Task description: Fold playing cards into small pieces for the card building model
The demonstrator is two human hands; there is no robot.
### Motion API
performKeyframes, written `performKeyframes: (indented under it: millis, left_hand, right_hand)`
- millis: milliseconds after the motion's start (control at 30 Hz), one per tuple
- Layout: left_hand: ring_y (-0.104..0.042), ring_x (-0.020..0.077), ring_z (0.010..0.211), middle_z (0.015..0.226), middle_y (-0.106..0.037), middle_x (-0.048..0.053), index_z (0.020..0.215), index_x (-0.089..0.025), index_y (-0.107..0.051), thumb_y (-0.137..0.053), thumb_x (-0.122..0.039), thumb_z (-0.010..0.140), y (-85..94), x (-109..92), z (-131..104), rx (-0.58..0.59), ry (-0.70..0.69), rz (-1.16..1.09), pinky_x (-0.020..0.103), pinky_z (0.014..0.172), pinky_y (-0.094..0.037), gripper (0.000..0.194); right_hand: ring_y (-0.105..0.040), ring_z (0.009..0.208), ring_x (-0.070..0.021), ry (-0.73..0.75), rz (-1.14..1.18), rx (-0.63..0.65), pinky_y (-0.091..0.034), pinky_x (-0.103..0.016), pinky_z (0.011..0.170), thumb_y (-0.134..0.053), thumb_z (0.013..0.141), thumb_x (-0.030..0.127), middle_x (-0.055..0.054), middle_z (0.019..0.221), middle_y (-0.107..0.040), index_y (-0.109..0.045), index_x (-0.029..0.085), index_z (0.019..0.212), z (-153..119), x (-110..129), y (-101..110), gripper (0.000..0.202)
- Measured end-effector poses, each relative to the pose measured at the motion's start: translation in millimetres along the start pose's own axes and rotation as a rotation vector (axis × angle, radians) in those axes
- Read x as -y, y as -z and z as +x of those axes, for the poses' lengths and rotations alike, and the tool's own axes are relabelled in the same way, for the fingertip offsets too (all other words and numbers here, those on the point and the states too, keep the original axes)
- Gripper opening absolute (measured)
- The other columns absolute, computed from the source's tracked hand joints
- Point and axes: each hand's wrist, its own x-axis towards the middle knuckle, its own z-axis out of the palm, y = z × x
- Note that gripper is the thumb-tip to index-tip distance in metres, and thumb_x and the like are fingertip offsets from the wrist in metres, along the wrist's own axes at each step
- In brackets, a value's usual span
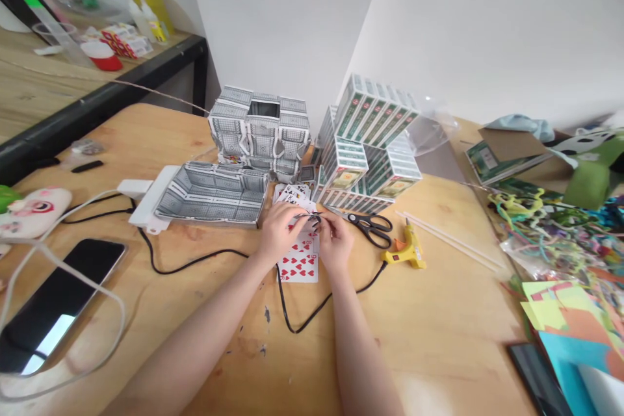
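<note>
My left hand (280,231) and my right hand (335,240) meet over some playing cards, fingertips pinched on something small and dark (315,218) that I cannot make out. Under them lie heart cards (298,268) face up, with black-suit cards (291,194) fanned out behind. Just right of my right hand are black-handled scissors (373,226) and a yellow hot glue gun (407,248). An open tray built of cards (214,198) lies to the left of my left hand. Behind it stands a block-shaped structure of cards (260,130) with a square opening on top.
Stacked card boxes (370,143) rise behind my right hand. A black cord (195,265) crosses the table beneath my arms. A phone (61,302) and white cable are at left. Clear sticks (448,242), coloured paper (570,318) and craft bits lie at right.
</note>
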Motion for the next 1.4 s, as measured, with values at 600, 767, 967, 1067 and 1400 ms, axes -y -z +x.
performKeyframes:
  millis: [600, 767, 967, 1067, 1400]
  left_hand:
    - [-0.063, 0.0181, 0.089, 0.09, -0.07, 0.004, 0.09, -0.023, -0.068, -0.053, -0.016, 0.074, -0.9, -2, -5, 0.003, -0.045, -0.039, 0.036, 0.085, -0.049, 0.023]
    - [-0.059, 0.0195, 0.101, 0.11, -0.063, 0.007, 0.115, -0.022, -0.056, -0.056, -0.018, 0.075, -2.6, -3, -3, 0.009, 0.183, -0.192, 0.036, 0.091, -0.046, 0.04]
    - [-0.064, 0.0183, 0.087, 0.094, -0.066, 0.007, 0.1, -0.016, -0.054, -0.062, -0.026, 0.072, -15.8, 2, -3, -0.078, 0.555, -0.52, 0.033, 0.077, -0.052, 0.031]
    - [-0.064, 0.0188, 0.081, 0.083, -0.068, 0.005, 0.082, -0.016, -0.058, -0.063, -0.028, 0.07, -15.5, 2, -2, -0.053, 0.633, -0.546, 0.032, 0.073, -0.052, 0.018]
    - [-0.062, 0.0176, 0.066, 0.07, -0.066, 0.003, 0.073, -0.016, -0.061, -0.063, -0.024, 0.067, -7.9, 0, 0, 0.111, 0.634, -0.574, 0.032, 0.064, -0.05, 0.01]
  right_hand:
    - [-0.06, 0.065, -0.0157, -0.033, -0.022, -0.071, -0.048, -0.03, 0.066, -0.052, 0.079, 0.028, -0.002, 0.074, -0.065, -0.057, 0.021, 0.075, 1, 5, 2, 0.01]
    - [-0.058, 0.056, -0.0136, -0.194, 0.236, -0.042, -0.049, -0.028, 0.058, -0.054, 0.079, 0.035, 0.0, 0.062, -0.06, -0.051, 0.019, 0.078, 7, 5, 3, 0.016]
    - [-0.054, 0.046, -0.0115, -0.322, 0.416, 0.116, -0.045, -0.025, 0.049, -0.06, 0.074, 0.039, 0.002, 0.056, -0.058, -0.047, 0.02, 0.076, 9, 6, 1, 0.023]
    - [-0.048, 0.043, -0.009, -0.326, 0.369, 0.131, -0.039, -0.022, 0.044, -0.063, 0.072, 0.034, 0.004, 0.054, -0.056, -0.053, 0.019, 0.078, 10, 3, 3, 0.019]
    - [-0.058, 0.068, -0.0147, -0.216, 0.219, 0.178, -0.046, -0.028, 0.065, -0.06, 0.074, 0.03, -0.001, 0.078, -0.066, -0.062, 0.02, 0.106, 15, 4, 12, 0.034]
